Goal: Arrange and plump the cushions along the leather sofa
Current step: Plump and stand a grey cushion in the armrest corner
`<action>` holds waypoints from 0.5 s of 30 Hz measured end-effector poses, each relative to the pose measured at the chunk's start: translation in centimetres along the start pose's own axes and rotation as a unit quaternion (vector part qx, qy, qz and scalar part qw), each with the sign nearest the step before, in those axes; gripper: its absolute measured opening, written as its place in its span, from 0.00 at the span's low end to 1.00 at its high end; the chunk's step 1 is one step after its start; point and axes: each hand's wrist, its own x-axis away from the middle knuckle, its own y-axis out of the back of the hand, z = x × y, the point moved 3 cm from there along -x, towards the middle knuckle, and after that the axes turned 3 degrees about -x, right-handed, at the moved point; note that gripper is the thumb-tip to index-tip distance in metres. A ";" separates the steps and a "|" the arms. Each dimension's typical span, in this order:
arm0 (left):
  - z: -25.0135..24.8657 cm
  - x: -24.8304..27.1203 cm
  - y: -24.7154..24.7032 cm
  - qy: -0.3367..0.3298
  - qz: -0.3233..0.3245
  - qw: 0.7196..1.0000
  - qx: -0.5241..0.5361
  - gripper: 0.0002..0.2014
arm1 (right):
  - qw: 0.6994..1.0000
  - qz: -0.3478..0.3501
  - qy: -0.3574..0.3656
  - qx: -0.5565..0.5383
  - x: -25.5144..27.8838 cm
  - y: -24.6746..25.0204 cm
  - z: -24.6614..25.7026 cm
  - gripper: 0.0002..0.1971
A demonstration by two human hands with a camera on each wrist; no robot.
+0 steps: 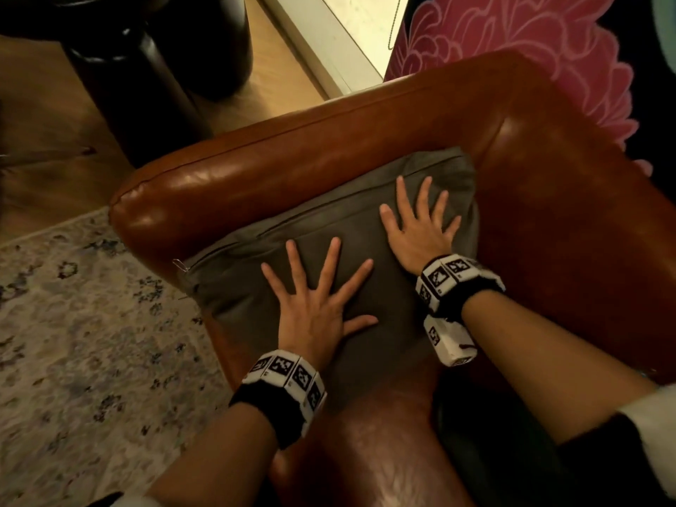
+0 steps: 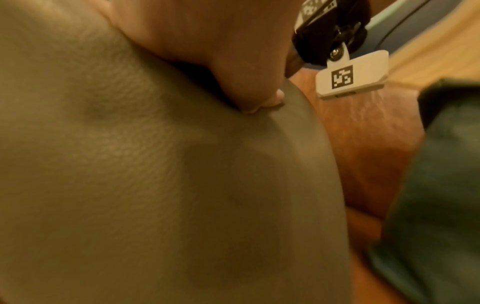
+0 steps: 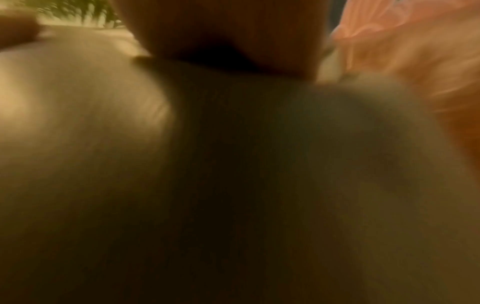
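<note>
Grey cushion [image 1: 329,228] is lying in the corner of the brown leather sofa [image 1: 548,199], tucked against armrest & backrest, zip edge w/ its pull facing the armrest. We're pressing on it w/ both palms: left hand [image 1: 314,309] is lying flat near the front, fingers splayed apart; right hand [image 1: 417,228] is flat too, fingers spread, nearer the back corner. Neither is gripping fabric. Patterned rug [image 1: 91,323] is lying on the floor beside the sofa. Right wrist view is too blurred to tell more.

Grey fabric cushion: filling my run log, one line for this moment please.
grey fabric cushion in brown leather sofa corner | left hand flat on it | right hand flat on it
</note>
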 end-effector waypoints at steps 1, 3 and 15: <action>-0.3 0.0 0.3 -0.005 0.010 1.000 0.014 0.41 | 0.999 0.021 0.010 -0.024 -0.4 0.6 -0.4 0.34; -0.1 0.7 1.1 -0.037 -0.003 0.998 0.060 0.36 | 0.993 -0.003 0.015 -0.113 -0.6 2.3 -1.4 0.35; 10.8 8.2 3.3 0.230 -0.166 0.914 0.291 0.21 | 0.880 -0.216 -0.200 -0.372 -0.2 7.6 -6.9 0.23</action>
